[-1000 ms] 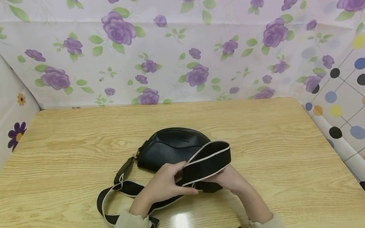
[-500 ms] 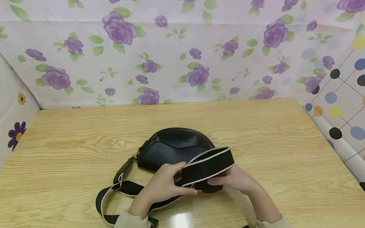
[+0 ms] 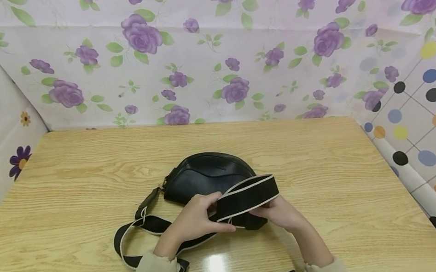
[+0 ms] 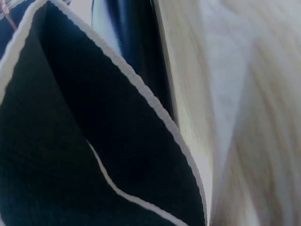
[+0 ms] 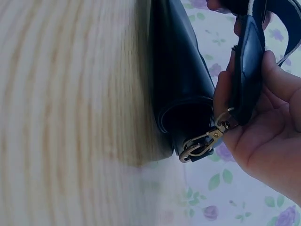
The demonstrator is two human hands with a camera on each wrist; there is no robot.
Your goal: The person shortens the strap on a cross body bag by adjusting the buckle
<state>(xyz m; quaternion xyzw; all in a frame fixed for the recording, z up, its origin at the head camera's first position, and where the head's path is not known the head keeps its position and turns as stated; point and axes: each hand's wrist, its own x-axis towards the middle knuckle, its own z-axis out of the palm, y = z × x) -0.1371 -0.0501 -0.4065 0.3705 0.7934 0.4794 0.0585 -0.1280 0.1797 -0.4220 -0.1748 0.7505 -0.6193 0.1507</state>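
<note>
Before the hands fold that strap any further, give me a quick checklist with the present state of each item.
1. Left hand grips the strap: ok.
2. Right hand holds the strap end near the metal clasp: ok.
3. Black bag lies flat on the table: ok.
4. Clasp hooked to the bag: ok.
5. Strap free of twists: cannot tell.
6. Loop left of the bag lies on the table: ok.

Black bag (image 3: 206,174) on table, white-edged strap (image 3: 247,197) folded.
</note>
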